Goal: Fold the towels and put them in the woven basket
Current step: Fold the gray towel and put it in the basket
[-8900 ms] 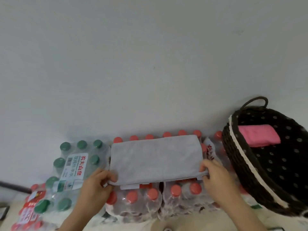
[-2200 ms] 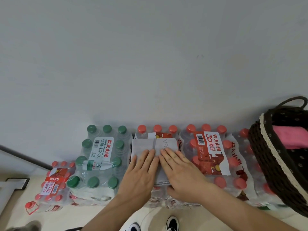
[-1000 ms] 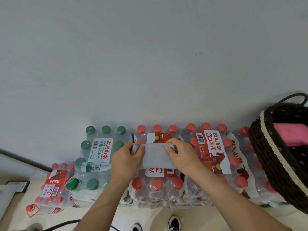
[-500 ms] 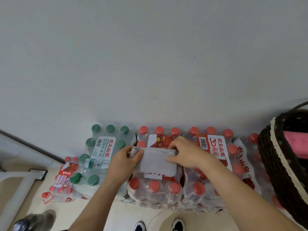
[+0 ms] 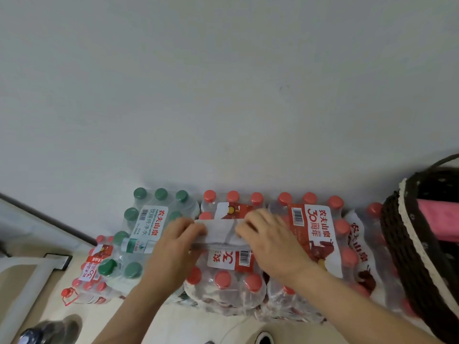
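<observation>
A grey towel point(image 5: 219, 235), folded into a small thick packet, lies on top of a shrink-wrapped pack of red-capped water bottles point(image 5: 224, 276). My left hand point(image 5: 173, 247) grips its left end and my right hand point(image 5: 268, 240) grips its right end, fingers curled over the top fold. The dark woven basket point(image 5: 407, 247) with a cream trim stands at the far right, partly cut off by the frame. A folded pink towel point(image 5: 438, 223) lies inside it.
Several packs of bottled water stand in a row against a white wall: a green-capped pack point(image 5: 146, 219) on the left, a red-capped pack point(image 5: 313, 234) to the right. A smaller red-capped pack point(image 5: 92, 271) sits on the floor at the left. My shoe point(image 5: 264, 338) shows below.
The long grey towel has been folded down into a small packet. In the last second both hands kept hold of its ends and the packet grew narrower; the view shifted slightly left.
</observation>
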`<state>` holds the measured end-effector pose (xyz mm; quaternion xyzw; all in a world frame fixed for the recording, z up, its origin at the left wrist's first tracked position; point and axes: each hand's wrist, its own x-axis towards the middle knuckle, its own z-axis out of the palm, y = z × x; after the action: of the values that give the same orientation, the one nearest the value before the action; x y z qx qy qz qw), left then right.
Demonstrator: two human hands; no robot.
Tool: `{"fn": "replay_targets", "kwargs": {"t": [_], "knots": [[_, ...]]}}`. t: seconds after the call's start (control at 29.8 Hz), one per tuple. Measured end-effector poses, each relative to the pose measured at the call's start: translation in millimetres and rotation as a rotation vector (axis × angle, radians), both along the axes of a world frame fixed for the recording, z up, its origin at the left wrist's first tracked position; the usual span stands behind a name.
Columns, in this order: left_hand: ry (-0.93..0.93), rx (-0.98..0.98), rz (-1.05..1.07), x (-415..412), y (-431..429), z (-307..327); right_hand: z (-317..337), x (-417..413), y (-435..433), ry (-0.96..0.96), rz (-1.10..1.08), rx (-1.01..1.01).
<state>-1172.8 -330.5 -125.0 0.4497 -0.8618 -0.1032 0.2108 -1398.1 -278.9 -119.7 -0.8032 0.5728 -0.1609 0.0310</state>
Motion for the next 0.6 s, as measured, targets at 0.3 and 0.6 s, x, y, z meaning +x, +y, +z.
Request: {"fn": "replay_targets", "kwargs": {"t": [0.3, 0.6], "knots": [[0.179, 0.330, 0.132, 1.8, 20.2, -8.8, -6.4, 19.4, 19.5, -0.411, -0.244, 0.232], [0.525, 0.521, 0.232, 2.9, 24.7, -43.7, 6.8, 44.3, 19.0, -0.695, -0.626, 0.575]]}}
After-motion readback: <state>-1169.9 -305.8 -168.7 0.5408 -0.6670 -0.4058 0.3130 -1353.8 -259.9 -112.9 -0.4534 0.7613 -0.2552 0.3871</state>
